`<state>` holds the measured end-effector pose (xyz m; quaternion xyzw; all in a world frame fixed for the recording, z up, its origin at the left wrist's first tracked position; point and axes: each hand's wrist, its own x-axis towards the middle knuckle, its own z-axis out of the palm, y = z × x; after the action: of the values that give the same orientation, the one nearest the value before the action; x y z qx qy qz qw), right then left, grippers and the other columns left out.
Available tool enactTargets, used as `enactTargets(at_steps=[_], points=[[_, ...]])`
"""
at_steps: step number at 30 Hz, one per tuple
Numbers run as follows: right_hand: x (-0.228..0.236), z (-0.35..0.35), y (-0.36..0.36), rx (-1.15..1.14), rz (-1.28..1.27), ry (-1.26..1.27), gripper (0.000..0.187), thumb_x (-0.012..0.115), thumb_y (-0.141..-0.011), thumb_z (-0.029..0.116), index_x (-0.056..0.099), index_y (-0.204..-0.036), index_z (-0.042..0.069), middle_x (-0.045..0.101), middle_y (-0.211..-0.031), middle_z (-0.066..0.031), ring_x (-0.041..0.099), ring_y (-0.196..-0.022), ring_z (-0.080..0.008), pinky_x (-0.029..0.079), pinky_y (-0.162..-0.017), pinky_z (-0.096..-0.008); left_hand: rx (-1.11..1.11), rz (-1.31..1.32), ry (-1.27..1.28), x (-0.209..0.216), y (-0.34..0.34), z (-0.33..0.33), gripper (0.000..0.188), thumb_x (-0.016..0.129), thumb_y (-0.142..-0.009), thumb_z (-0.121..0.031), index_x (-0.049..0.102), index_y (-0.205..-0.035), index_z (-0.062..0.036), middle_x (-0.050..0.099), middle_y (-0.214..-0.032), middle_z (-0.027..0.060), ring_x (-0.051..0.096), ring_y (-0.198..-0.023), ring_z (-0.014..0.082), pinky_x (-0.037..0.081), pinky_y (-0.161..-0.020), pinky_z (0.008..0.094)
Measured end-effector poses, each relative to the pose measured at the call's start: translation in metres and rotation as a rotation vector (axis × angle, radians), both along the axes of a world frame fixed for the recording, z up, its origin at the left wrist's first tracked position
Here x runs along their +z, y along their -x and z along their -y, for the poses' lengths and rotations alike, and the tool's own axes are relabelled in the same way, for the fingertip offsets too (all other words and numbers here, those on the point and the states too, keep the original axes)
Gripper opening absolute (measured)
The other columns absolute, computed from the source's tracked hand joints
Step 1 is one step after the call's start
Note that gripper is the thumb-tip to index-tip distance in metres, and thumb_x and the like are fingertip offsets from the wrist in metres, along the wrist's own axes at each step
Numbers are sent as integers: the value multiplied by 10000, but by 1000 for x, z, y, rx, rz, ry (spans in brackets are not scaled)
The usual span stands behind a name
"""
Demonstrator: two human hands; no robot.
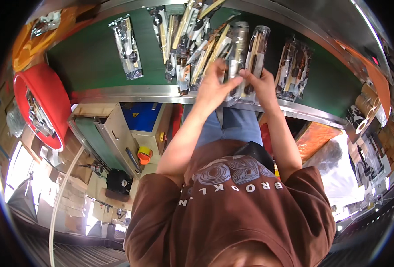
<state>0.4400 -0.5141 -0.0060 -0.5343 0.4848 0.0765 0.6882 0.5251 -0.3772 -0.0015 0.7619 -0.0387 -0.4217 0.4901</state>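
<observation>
Over the green conveyor belt [90,58], my two hands are close together on wrapped cutlery packets. My left hand [215,89] is closed on the lower part of a clear cutlery packet [239,44], which is smeared by motion. With thumb and fingers my right hand [261,86] grips a second clear packet [256,49] showing a pale stick and dark pieces. Both packets stand side by side, pointing away from me. Just left of them lies a heap of similar packets [192,40] with chopsticks.
A lone packet [126,49] lies on the belt to the left, and several more packets [293,69] to the right. A metal rail [130,94] edges the belt. A red round bin [54,84] holding packets stands at left; brown tape rolls [368,104] are at right.
</observation>
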Motion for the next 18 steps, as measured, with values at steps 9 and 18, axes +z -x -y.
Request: enactTargets(at_steps=[9,18], points=[[-3,-17,-34,151,138,-121,271,588,-848,175,581,-996,-53,644,-803,-86,590,-747,-116,448,-714,-237,367,-398,197,6,-68,-98,247,524,-877,-107,476,-1096,-4,622,-949,135,634,-772,200,541,-666,314],[-2,-98,-68,332,337,171,421,481,-901,323,503,-1131,-29,566,-1022,-155,517,-1012,-232,382,-885,-320,165,114,-116,25,-56,-101,479,649,-779,-134,423,-1176,10,530,-1049,109,505,-976,203,399,-860,326]])
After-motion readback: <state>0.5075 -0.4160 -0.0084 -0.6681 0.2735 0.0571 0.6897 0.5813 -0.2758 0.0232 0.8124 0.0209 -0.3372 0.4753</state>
